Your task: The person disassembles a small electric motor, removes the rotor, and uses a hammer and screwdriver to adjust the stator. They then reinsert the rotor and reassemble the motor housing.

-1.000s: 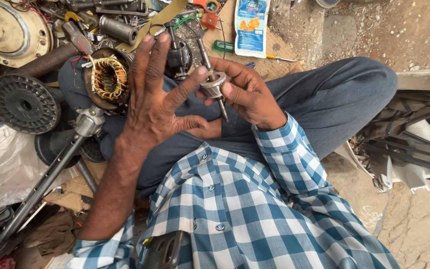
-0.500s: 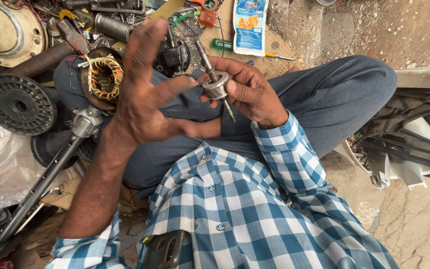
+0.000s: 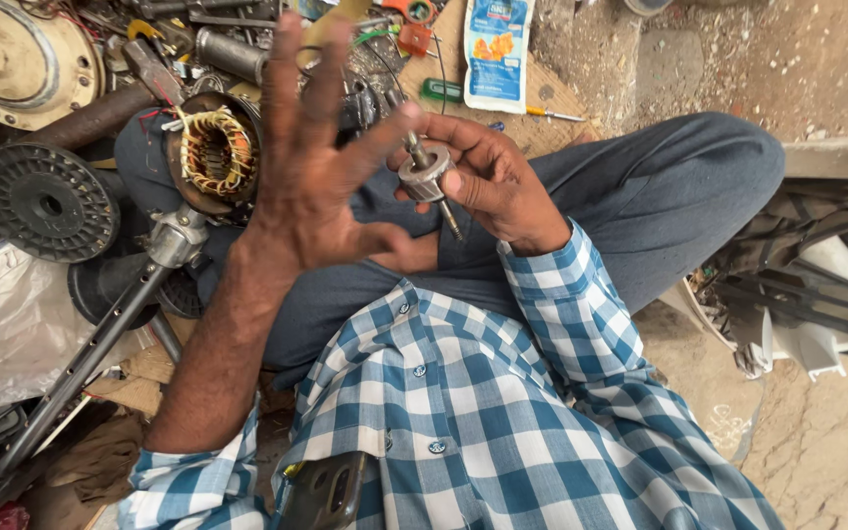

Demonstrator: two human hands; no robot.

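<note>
Here, head view: right hand (image 3: 503, 186) pinches a small ribbed rotor (image 3: 424, 182) on its thin shaft. Left hand (image 3: 321, 167) is spread wide beside the rotor, one fingertip touching it, holding nothing. Copper-wound stator (image 3: 213, 152) lies left of the rotor.

The shirt (image 3: 503, 422) is checked in blue and white with dark blue buttons. The trousers (image 3: 660, 186) are plain slate blue. At eleven o'clock the stator (image 3: 216, 152) shows copper-yellow windings in a rusty brown ring. The rotor (image 3: 424, 182) is dull grey metal. At twelve o'clock a packet (image 3: 498, 54) is blue and white with an orange patch. The round cover (image 3: 12, 54) at ten o'clock is cream.
</note>
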